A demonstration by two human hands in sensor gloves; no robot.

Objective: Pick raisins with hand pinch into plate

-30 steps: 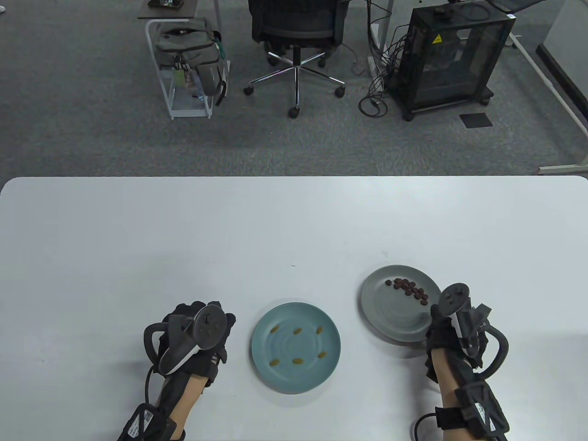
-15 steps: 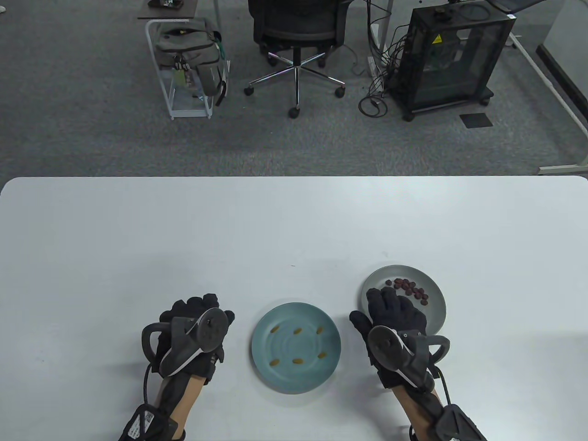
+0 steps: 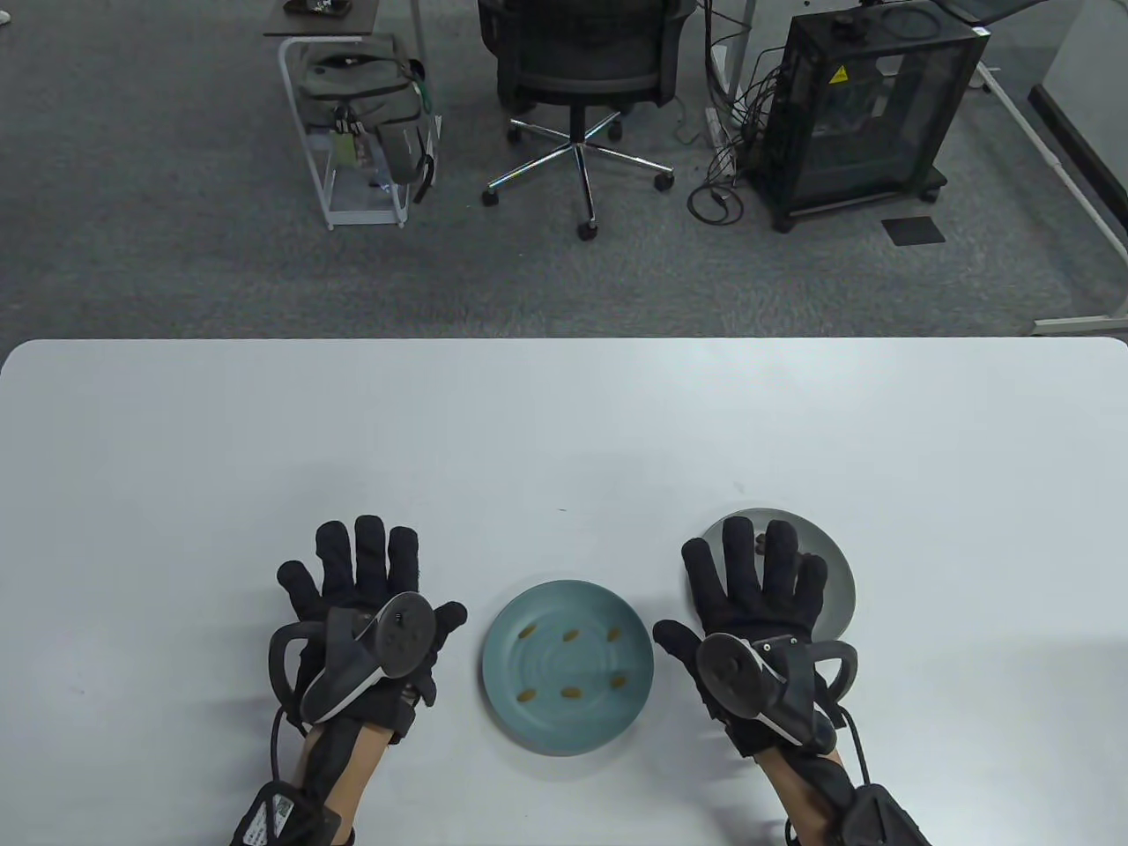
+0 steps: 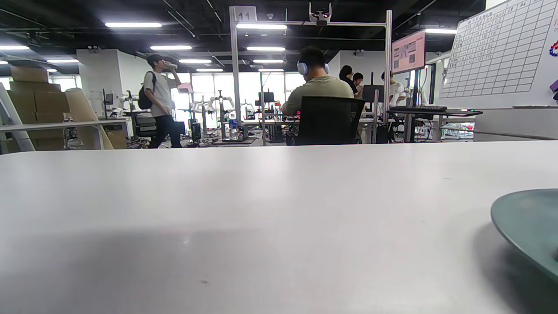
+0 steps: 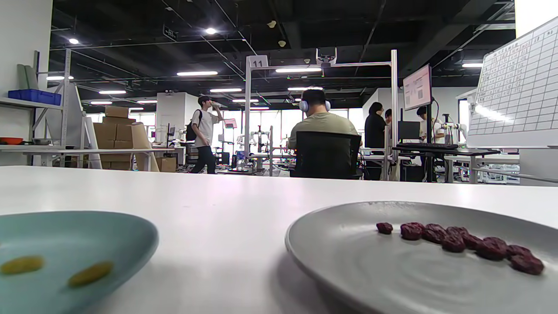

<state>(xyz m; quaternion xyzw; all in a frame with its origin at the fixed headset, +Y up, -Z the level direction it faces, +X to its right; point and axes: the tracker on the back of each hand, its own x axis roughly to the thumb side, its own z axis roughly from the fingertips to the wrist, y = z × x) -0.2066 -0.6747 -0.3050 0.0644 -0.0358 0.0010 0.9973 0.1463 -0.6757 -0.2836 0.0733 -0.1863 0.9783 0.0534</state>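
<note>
**poster1:** table view first, hands then outward. left hand [image 3: 361, 608] lies flat on the white table [image 3: 564, 423] at about 9 o'clock from the teal plate [image 3: 567, 667], fingers spread wide toward 12, gripping nothing. right hand [image 3: 758, 617] is just the same, fingers splayed, palm down, nothing pinched. it sits at 3 o'clock from the teal plate and covers most of the grey plate [image 3: 837, 573].

**poster2:** so where are the raisins?

**poster1:** dark raisins [image 5: 462, 242] are in a loose row on the grey plate, hidden under the right hand from above but plain in the right wrist view. teal plate holds yellowish raisins [image 3: 574, 634], five that i can count, scattered and well apart.

**poster2:** why both hands flat like that?

**poster1:** my guess is a rest or reset pose, open fingers so the gloves and trackers read clean. right hand parked over the dark pile makes sense, since it's nearest for a pinch. which plate is the target i honestly can't tell.

**poster2:** left wrist view?

**poster1:** just bare tabletop, the teal plate's rim at 4 o'clock, and the office behind it.
</note>
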